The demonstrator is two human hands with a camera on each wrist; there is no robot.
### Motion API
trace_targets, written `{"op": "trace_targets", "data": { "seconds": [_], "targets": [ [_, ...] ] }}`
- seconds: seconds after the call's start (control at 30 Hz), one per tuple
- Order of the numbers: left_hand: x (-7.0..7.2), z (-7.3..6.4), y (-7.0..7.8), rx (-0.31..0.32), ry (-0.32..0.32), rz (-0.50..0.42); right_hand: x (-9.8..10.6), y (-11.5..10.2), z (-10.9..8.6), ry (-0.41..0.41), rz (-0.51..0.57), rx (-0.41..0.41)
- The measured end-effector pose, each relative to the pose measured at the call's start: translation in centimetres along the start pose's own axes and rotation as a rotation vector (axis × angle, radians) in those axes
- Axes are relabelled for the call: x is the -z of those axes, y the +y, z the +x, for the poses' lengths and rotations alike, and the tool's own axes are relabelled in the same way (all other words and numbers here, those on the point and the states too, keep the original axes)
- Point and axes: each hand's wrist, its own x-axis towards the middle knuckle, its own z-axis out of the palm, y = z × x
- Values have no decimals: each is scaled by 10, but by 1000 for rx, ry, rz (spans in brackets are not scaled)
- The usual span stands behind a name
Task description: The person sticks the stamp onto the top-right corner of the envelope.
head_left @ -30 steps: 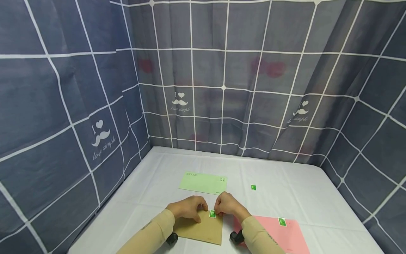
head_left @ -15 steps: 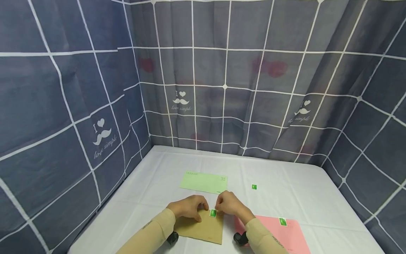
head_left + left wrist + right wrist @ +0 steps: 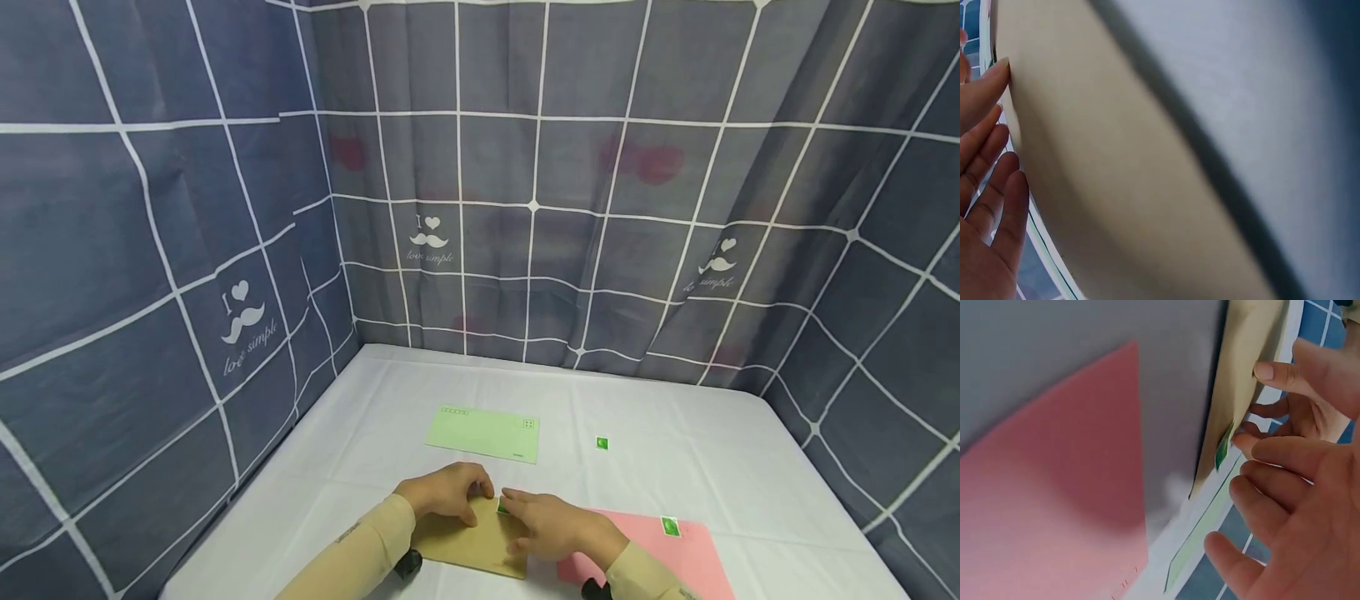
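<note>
A brown envelope [image 3: 457,548] lies on the table in front of the person. The left hand [image 3: 447,490] rests on its far part, thumb on the paper and fingertips near the far edge; in the left wrist view its fingers [image 3: 1013,206] look fairly straight. A green stamp [image 3: 502,507] sits at the envelope's far right corner, partly covered by the right hand [image 3: 557,525]. That hand is spread over the envelope's right side with its fingers extended, fingertips at the stamp. From the right wrist, the stamp [image 3: 1224,448] shows just beyond the fingertips.
A pink envelope [image 3: 693,558] with a green stamp [image 3: 670,527] lies to the right, partly under the right forearm. Farther back are a light green envelope [image 3: 480,433] and a loose green stamp [image 3: 602,443]. Gridded dark curtains [image 3: 495,250] stand around the white table [image 3: 360,425].
The right hand has opened from a pinch at the stamp's right edge to extended fingers over the stamp and envelope, shifting slightly nearer the person. The left hand has stayed put.
</note>
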Motion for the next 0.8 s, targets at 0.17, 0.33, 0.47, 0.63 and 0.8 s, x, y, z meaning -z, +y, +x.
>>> {"op": "trace_targets", "data": {
  "seconds": [0.17, 0.33, 0.47, 0.63, 0.8],
  "targets": [
    [1, 1, -1, -10, 8, 14, -3, -2, -2, -33, -66, -3],
    [1, 0, 0, -1, -1, 11, -6, -2, -3, -53, -87, -7],
    [1, 0, 1, 2, -3, 3, -7, -4, -3, -59, -83, 0],
    [1, 0, 1, -6, -1, 3, -8, -3, -1, -57, -92, -6],
    [2, 0, 1, -6, -4, 5, -7, -2, 0, -75, -67, -16]
  ]
}}
